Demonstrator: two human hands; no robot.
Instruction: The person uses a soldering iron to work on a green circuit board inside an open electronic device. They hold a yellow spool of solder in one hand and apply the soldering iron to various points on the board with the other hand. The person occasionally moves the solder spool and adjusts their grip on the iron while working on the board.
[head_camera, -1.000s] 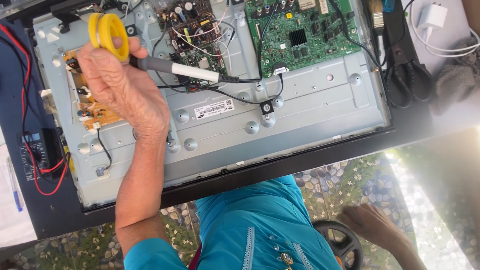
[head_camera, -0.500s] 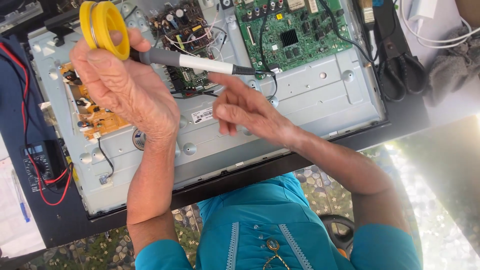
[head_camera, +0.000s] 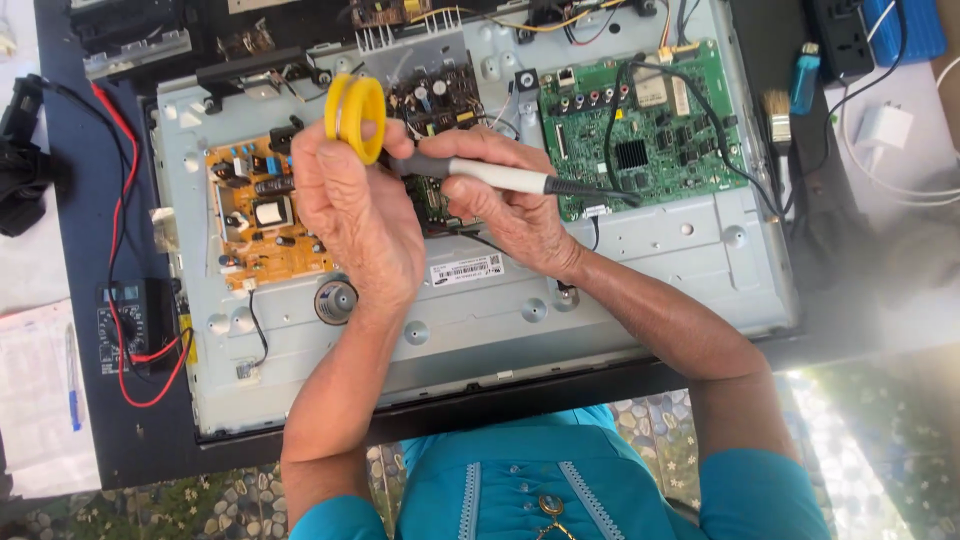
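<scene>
Head view: the left hand (head_camera: 355, 215) has its fingers clamped on a yellow solder spool (head_camera: 354, 117), lifted over the brown power board (head_camera: 262, 213). The right hand (head_camera: 505, 195) has its fingers closed round a soldering iron (head_camera: 490, 175), lying level above the grey metal chassis (head_camera: 640, 260). It looks like solder and iron being brought together; touching down would call for a steady tip. Cramped near the green main board (head_camera: 650, 130); red test leads (head_camera: 120, 250) run down the tabletop's (head_camera: 70, 180) left side.
</scene>
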